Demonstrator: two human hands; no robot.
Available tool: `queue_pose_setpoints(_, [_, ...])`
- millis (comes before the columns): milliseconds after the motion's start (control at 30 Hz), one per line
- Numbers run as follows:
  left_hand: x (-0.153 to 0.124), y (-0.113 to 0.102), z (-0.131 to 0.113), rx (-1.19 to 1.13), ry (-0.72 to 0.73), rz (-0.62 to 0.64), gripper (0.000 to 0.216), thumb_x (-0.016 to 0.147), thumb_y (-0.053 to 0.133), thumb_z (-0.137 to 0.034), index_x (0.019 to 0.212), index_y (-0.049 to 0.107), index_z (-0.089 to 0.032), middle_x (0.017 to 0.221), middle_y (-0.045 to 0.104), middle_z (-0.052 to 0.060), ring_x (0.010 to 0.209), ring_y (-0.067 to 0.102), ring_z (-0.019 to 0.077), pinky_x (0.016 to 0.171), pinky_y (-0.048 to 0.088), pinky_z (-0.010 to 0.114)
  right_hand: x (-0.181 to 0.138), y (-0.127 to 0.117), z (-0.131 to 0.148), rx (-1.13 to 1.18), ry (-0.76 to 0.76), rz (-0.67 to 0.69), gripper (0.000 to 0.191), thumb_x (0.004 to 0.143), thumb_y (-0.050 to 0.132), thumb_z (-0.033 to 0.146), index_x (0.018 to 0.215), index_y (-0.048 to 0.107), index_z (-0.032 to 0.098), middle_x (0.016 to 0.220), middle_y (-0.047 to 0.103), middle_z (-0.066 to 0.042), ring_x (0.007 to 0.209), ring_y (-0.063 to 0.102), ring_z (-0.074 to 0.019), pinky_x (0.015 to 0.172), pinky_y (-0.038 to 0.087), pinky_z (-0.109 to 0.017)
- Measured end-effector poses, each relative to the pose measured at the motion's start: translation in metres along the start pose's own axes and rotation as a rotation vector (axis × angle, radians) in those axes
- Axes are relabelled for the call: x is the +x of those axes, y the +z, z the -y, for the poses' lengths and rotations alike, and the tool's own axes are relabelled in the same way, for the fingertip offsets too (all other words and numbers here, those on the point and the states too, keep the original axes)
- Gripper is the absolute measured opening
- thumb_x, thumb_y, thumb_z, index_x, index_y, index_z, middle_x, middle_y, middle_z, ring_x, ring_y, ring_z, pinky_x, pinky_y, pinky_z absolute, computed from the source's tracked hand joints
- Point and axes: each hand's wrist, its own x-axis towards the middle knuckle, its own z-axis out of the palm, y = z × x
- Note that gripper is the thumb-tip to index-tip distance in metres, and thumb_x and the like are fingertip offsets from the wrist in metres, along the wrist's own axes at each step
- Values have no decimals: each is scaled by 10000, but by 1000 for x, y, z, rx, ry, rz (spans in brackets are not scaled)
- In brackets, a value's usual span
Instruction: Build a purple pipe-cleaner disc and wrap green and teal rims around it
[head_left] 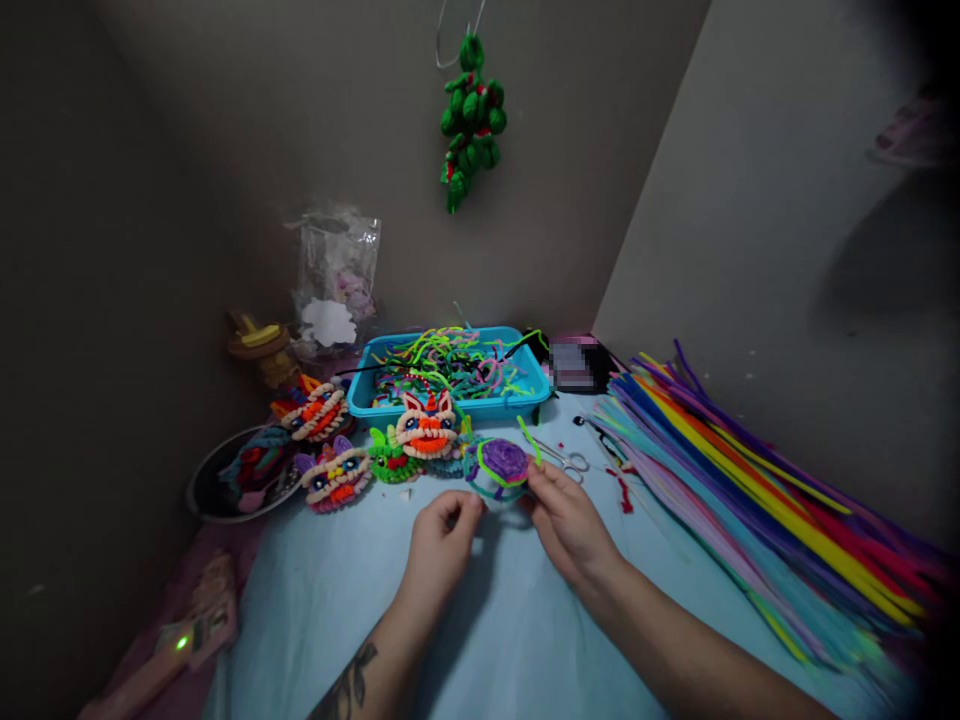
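Note:
My right hand (pixel 568 512) pinches the right edge of a purple pipe-cleaner coil (pixel 501 460) ringed in bright green, held above the table. A loose green end sticks up beside my fingers, and teal and purple strands hang below the coil. Just left of it, my left hand (pixel 444 540) is closed, thumb against curled fingers; whatever it grips is hidden. Behind the coil lie scissors (pixel 574 462). Pipe-cleaner lion heads, one orange and white (pixel 426 425) and one with purple ears (pixel 335 475), stand to the left, with a green figure (pixel 393 458) between them.
A blue tray (pixel 358 408) of tangled pipe-cleaner pieces stands at the back. Long coloured pipe cleaners (pixel 750 480) are heaped along the right. A dark bowl (pixel 199 495) and a clear bag (pixel 337 250) are at left. A green ornament (pixel 472 120) hangs on the wall.

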Motion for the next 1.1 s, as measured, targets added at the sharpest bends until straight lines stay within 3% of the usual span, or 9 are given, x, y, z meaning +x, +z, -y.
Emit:
queue_pose_setpoints(167, [0,-3,-4,-199,28,-211,319,698,695,-332,963,594,-184,790,640,13,663,582,132,578,448,221,-3,6,4,-14,-15,25,214,711,729,439,766,695,235,847,707,-19,855,608,-204,791,429,-331])
queue_pose_setpoints(233, [0,-3,-5,-325,-7,-179,362,697,716,-347,993,593,-180,823,654,21,695,589,125,610,447,214,-4,8,5,-5,-12,39,212,707,736,431,778,706,234,857,709,-20,877,608,-204,836,423,-337])
queue_pose_setpoints(300, [1,-4,-4,-489,-107,-117,431,684,745,-345,1043,582,-170,732,648,-5,627,572,103,594,431,202,-4,8,5,-1,-4,58,198,714,733,422,769,708,233,841,709,-18,882,607,-200,861,416,-338])
queue_pose_setpoints(433, [3,-6,-3,-739,-236,-32,531,618,814,-253,1084,580,-155,709,663,-12,634,596,96,641,447,202,-4,6,3,-2,25,80,184,722,730,409,763,708,231,827,705,-21,877,601,-201,863,420,-343])
queue_pose_setpoints(700, [3,-6,-7,-883,-296,136,504,591,839,-201,1039,620,-138,876,707,61,769,642,139,740,479,233,-3,7,2,-23,29,70,222,706,733,426,779,698,220,859,693,-36,899,599,-216,876,435,-355])
queue_pose_setpoints(800, [4,-6,-6,-876,-295,164,511,595,836,-210,1041,601,-127,891,687,64,792,632,141,754,477,240,-3,6,1,-91,-28,56,255,708,719,460,748,686,210,954,670,-50,1005,568,-234,911,426,-364])
queue_pose_setpoints(900, [5,-7,-3,-732,-234,1,500,621,817,-245,1045,568,-152,774,640,0,651,578,93,625,447,197,-1,1,0,-237,-147,21,287,738,680,496,720,688,209,1047,622,-64,1100,509,-250,973,386,-385])
queue_pose_setpoints(1000, [3,-7,-3,-479,-84,-209,397,687,758,-284,1011,553,-182,714,576,-46,583,515,74,543,401,177,1,-5,1,-401,-282,-29,296,780,632,509,744,702,223,1070,584,-69,1120,478,-249,1021,332,-405])
queue_pose_setpoints(1100, [-2,-5,-6,-229,94,-243,266,752,681,-279,981,578,-193,755,600,-24,648,545,103,579,425,200,1,-7,3,-499,-350,-66,290,801,613,497,756,706,226,1079,568,-75,1147,452,-257,1040,301,-420])
